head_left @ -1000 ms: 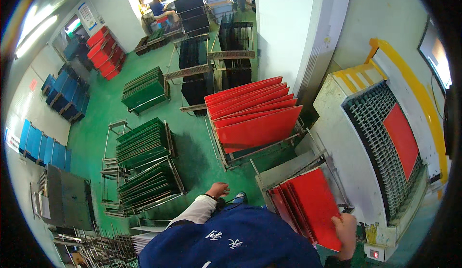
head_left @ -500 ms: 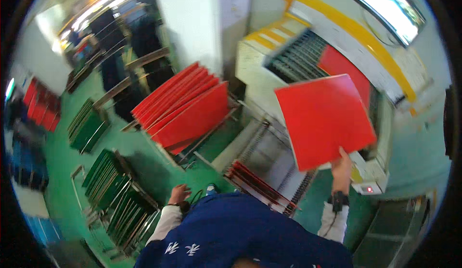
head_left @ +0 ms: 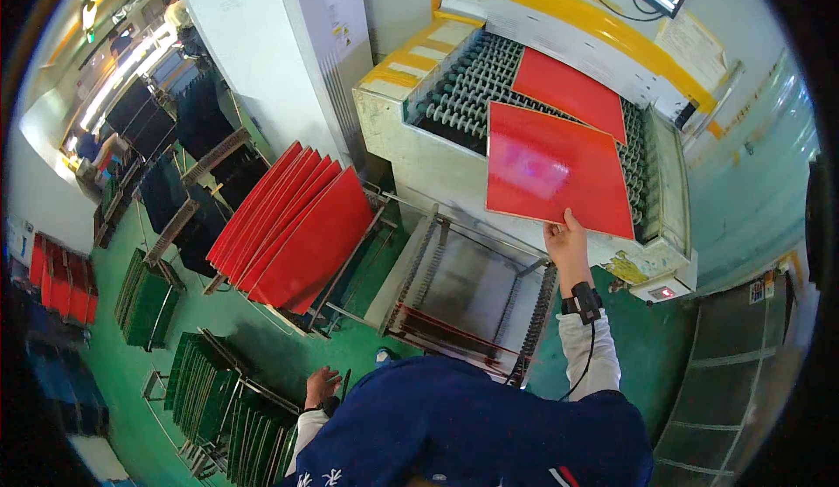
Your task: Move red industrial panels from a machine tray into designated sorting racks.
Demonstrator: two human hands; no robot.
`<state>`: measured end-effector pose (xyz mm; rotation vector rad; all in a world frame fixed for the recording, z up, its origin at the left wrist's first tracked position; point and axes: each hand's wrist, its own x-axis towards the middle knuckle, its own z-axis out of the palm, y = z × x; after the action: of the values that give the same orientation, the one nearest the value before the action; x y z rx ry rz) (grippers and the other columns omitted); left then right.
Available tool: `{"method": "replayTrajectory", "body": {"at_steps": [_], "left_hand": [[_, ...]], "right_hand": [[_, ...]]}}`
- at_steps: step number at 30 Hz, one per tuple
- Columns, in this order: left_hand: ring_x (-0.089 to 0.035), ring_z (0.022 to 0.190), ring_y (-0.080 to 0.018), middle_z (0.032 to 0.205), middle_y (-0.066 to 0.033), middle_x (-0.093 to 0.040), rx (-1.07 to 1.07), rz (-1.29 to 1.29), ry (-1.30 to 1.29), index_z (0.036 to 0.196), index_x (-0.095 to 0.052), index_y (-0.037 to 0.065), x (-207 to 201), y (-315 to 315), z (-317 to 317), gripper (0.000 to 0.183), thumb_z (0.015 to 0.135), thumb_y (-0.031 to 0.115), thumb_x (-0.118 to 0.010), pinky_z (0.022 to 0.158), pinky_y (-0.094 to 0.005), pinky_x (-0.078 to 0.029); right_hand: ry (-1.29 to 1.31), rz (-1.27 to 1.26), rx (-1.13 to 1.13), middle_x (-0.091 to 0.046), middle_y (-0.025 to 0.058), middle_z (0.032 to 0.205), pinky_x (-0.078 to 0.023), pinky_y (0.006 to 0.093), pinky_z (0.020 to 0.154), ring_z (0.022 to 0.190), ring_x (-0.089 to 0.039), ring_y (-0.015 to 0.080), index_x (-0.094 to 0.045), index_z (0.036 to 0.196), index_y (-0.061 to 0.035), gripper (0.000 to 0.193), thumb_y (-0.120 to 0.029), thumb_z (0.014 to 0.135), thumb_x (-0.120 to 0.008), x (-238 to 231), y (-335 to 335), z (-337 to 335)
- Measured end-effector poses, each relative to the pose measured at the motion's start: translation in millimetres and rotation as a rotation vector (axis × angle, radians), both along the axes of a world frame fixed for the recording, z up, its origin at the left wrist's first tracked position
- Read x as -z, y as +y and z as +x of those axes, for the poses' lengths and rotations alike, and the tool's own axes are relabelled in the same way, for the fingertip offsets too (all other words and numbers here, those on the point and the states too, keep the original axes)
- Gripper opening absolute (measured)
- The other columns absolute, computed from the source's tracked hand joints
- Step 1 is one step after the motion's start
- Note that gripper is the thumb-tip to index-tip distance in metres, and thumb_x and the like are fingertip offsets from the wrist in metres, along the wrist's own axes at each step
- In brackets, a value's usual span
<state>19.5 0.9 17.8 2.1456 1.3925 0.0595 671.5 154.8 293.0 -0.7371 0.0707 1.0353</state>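
We see the red panel [head_left: 559,170] over the front edge of the roller bed [head_left: 465,89], its near edge grasped by the right hand [head_left: 566,240]. A second red panel [head_left: 572,89] lies toward the bed's back edge. The left hand [head_left: 323,386], with fingers loosely released, hangs near the green panels [head_left: 199,386].

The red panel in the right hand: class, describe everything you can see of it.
The panel is a thin, flat, four-sided sheet, glossy red with a pale glare on its face and a lighter edge. It looks stiff and unbent; its material cannot be told. The right hand grips its near edge. In this view it overlaps the rollers and another red sheet; whether it touches either is unclear.
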Motion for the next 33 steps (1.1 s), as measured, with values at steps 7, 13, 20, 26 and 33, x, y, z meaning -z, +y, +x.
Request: {"method": "replayTrajectory", "body": {"at_steps": [7,13,20,26,33], "left_hand": [[-0.062,0.084,-0.0282,0.099,-0.0131,-0.063,-0.136,-0.018,0.141,0.106,-0.049,-0.004,-43,1,24,0.037,0.078,0.017,-0.059,0.063,-0.0370,-0.050],[-0.062,0.081,-0.0281,0.100,-0.0164,-0.061,-0.621,-0.407,-0.577,0.111,-0.045,-0.003,-27,-2,22,0.036,0.083,0.017,-0.055,0.058,-0.0374,-0.050],[-0.061,0.083,-0.0333,0.105,-0.0212,-0.058,-1.370,-0.801,-1.091,0.116,-0.043,-0.001,-19,-1,23,0.034,0.088,0.018,-0.048,0.057,-0.0364,-0.049],[-0.060,0.084,-0.0347,0.108,-0.0219,-0.056,-1.361,-0.832,-1.065,0.117,-0.042,-0.001,-12,-2,20,0.036,0.088,0.020,-0.048,0.057,-0.0369,-0.049],[-0.060,0.084,-0.0352,0.110,-0.0225,-0.055,-1.345,-0.831,-1.096,0.118,-0.042,-0.002,-4,-8,15,0.038,0.087,0.019,-0.050,0.058,-0.0393,-0.049]], "right_hand": [[-0.065,-0.145,-0.377,-0.057,0.0100,0.089,-0.045,0.0324,0.071,0.077,-0.053,0.0198,-0.052,0.097,-0.0024,0.028,-0.028,0.086,-0.056,8,12,-2],[-0.070,-0.117,-0.441,-0.058,0.0086,0.088,-0.044,0.0287,0.067,0.074,-0.052,0.0166,-0.053,0.098,-0.0025,0.027,-0.026,0.084,-0.056,4,25,-7],[-0.088,-0.121,-0.373,-0.059,0.0082,0.085,-0.044,0.0288,0.067,0.071,-0.052,0.0161,-0.055,0.094,-0.0023,0.025,-0.025,0.085,-0.056,5,38,-1],[-0.100,-0.118,-0.339,-0.059,0.0108,0.084,-0.047,0.0291,0.063,0.070,-0.053,0.0175,-0.053,0.092,0.0001,0.027,-0.027,0.086,-0.055,8,44,10],[-0.085,-0.133,-0.351,-0.059,0.0080,0.086,-0.044,0.0290,0.067,0.073,-0.052,0.0161,-0.055,0.094,-0.0025,0.026,-0.026,0.084,-0.058,6,47,7]]}}
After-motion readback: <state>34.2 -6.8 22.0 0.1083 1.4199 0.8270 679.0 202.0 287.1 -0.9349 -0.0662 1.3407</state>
